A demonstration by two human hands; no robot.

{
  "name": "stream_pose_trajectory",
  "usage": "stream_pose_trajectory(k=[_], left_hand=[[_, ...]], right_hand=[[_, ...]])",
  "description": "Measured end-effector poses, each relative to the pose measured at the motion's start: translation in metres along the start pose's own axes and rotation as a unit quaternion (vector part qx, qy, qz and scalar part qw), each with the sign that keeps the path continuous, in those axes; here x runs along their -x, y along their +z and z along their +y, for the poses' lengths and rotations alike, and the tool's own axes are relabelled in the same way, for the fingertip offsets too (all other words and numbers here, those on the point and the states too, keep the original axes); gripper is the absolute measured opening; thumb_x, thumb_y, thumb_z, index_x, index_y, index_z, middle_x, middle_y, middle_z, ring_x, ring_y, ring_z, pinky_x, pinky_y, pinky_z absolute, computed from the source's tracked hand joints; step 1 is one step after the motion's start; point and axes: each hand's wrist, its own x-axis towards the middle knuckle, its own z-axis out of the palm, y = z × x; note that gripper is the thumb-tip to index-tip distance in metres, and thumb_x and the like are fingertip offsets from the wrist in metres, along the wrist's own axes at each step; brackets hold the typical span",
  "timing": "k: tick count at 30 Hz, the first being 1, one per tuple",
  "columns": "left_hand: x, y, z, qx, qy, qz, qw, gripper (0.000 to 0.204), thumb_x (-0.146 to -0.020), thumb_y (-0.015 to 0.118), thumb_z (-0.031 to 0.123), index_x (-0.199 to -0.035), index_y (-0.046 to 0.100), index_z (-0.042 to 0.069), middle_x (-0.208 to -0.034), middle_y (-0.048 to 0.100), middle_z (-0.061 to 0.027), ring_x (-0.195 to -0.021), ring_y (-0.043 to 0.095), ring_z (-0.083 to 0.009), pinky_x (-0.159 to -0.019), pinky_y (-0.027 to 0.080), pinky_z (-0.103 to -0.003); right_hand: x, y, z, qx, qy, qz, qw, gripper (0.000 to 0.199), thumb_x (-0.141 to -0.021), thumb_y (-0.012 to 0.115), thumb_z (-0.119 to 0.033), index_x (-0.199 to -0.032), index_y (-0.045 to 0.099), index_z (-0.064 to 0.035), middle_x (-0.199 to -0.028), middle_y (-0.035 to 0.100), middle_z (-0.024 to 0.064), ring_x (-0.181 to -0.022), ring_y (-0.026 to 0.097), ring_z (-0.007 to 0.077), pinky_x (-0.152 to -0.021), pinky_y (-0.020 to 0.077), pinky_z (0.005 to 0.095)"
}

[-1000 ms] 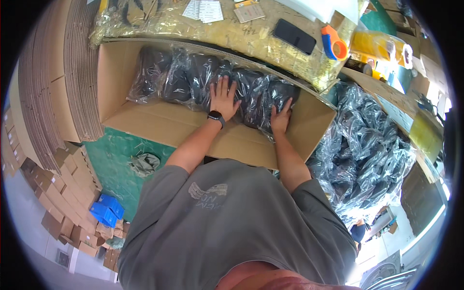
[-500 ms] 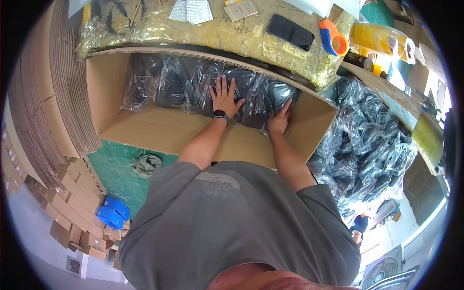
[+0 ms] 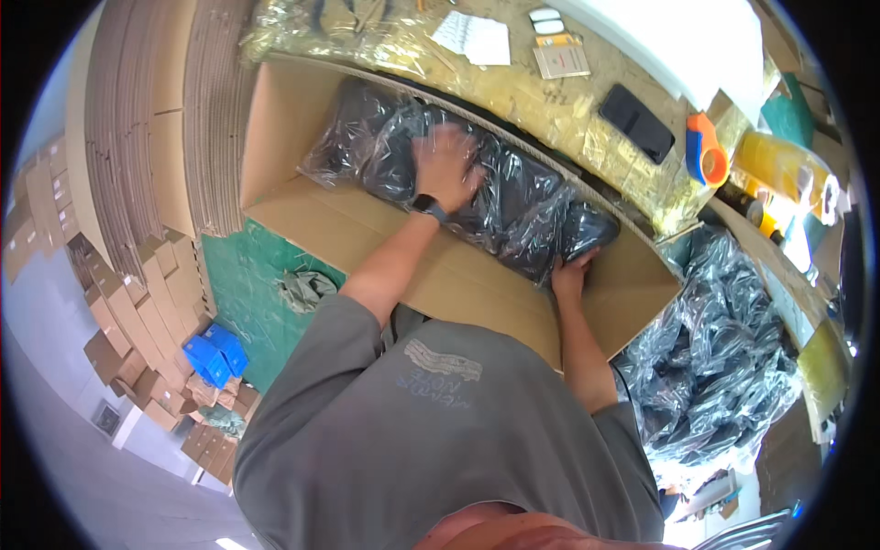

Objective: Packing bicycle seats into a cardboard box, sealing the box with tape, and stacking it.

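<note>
Brown cardboard: an open carton (image 3: 440, 275) lies in front of the person, its long flaps folded outward, its far side against the desk (image 3: 550, 110).
Contents: black goods in clear plastic bags (image 3: 513, 197) fill the carton in a row, crinkled and glossy.
Left hand (image 3: 446, 165): pressed flat on the bags near the middle of the row, fingers spread, a dark watch (image 3: 427, 206) on the wrist; its grip is open and closed on nothing.
Right hand (image 3: 570, 275): at the right end of the row, fingers curled against the edge of the last bag (image 3: 587, 229); how firmly it grips I cannot tell.
Desk top: covered with wrinkled yellowish film, bearing a black phone (image 3: 636, 122), an orange tape dispenser (image 3: 706, 151), papers (image 3: 477, 38) and a small card (image 3: 561, 60).
Right of the carton: a loose heap of more bagged black goods (image 3: 724, 357).
Left of the carton: stacks of flat cardboard sheets (image 3: 156, 119) standing on edge, and small folded boxes (image 3: 119, 339) along the floor.
Floor: green mat (image 3: 247, 275) with a blue packet (image 3: 211, 357) lying on it.
</note>
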Motion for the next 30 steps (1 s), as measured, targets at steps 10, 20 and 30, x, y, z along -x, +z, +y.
stream_pose_trajectory(k=[10, 20, 30], left_hand=[[0.032, -0.001, -0.140, -0.057, -0.091, -0.021, 0.994, 0.082, -0.091, 0.074, 0.051, -0.151, 0.048, 0.002, -0.165, 0.031, -0.0304, -0.155, 0.028, -0.0465, -0.124, 0.025, -0.062], [0.006, -0.025, -0.142, -0.077, -0.296, -0.127, 0.944, 0.106, -0.070, 0.086, 0.063, -0.147, 0.047, 0.001, -0.150, 0.052, -0.0194, -0.143, 0.047, -0.0380, -0.118, 0.040, -0.050], [0.003, -0.029, -0.175, -0.059, -0.192, -0.091, 0.975, 0.083, -0.080, 0.083, 0.055, -0.135, 0.050, 0.001, -0.137, 0.057, -0.0222, -0.125, 0.054, -0.0429, -0.108, 0.043, -0.054]], right_hand=[[0.018, 0.040, -0.100, 0.081, 0.095, 0.039, 0.991, 0.125, -0.087, 0.069, -0.069, -0.169, -0.001, -0.0051, -0.168, 0.000, 0.0429, -0.151, 0.013, 0.0681, -0.125, 0.0237, 0.0631], [0.029, 0.015, -0.319, -0.005, -0.330, -0.101, 0.939, 0.070, -0.091, 0.076, -0.022, -0.154, 0.047, -0.0097, -0.150, 0.047, 0.0251, -0.141, 0.044, 0.0442, -0.115, 0.0418, 0.0498], [-0.020, 0.100, -0.405, 0.287, -0.341, -0.006, 0.895, 0.072, -0.101, 0.062, -0.048, -0.164, 0.037, -0.0249, -0.149, 0.053, 0.0153, -0.141, 0.047, 0.0352, -0.114, 0.0363, 0.0602]])
